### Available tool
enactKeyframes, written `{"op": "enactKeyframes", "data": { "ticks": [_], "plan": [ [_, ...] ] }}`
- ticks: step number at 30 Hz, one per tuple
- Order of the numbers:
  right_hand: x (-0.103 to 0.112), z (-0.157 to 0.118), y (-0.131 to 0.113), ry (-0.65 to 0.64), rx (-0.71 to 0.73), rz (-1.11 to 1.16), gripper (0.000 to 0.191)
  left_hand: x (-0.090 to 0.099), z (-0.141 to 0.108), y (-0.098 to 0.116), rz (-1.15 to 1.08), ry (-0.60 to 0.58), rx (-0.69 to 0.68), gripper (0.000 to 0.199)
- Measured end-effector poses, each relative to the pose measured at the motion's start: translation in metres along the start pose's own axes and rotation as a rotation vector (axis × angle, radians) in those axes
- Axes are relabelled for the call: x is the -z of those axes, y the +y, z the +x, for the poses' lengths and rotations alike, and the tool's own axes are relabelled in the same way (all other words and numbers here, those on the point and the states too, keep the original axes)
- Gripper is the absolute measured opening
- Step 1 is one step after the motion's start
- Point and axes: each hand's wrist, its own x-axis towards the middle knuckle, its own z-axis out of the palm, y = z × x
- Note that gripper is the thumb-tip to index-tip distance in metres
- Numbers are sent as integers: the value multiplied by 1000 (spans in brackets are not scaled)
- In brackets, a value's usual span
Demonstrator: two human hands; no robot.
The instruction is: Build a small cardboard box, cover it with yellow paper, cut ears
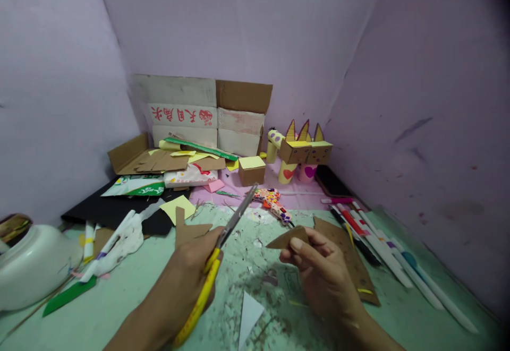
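Note:
My left hand (191, 274) is closed around the yellow-handled scissors (205, 292), whose blades point up and away and look nearly together. In my right hand (322, 268), a small pointed piece of brown cardboard (287, 238) is pinched between thumb and fingers, its tip toward the left. The blades and the piece are apart. A white paper triangle (250, 316) lies on the green tabletop (235, 282) between the hands. Just beyond my left hand is a cut cardboard scrap (194, 230). A larger cardboard piece (348, 255) lies beside my right hand.
Markers (382, 250) and a phone (332, 181) lie at the right. Cardboard figures (295, 153) with pointed ears stand at the back, near a small box (252, 173). A white pot (37, 266) sits at the left; scraps and packets pile before a large carton (183, 112).

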Motion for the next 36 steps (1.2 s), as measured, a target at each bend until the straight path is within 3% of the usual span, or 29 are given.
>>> {"op": "enactKeyframes", "data": {
  "ticks": [3, 9, 20, 36],
  "plan": [
    [2, 0, 3, -42, 18, -31, 21, 7, 0, 1, 60, -80, 23, 33],
    [6, -2, 9, -141, 67, -168, 17, -18, -14, -7, 191, -224, -42, 74],
    [-4, -11, 11, -156, 85, -266, 15, -13, -10, 3, 282, -460, 76, 69],
    [0, -9, 6, -259, 98, -320, 6, -22, -16, -8, 455, -366, -43, 70]
  ]
}}
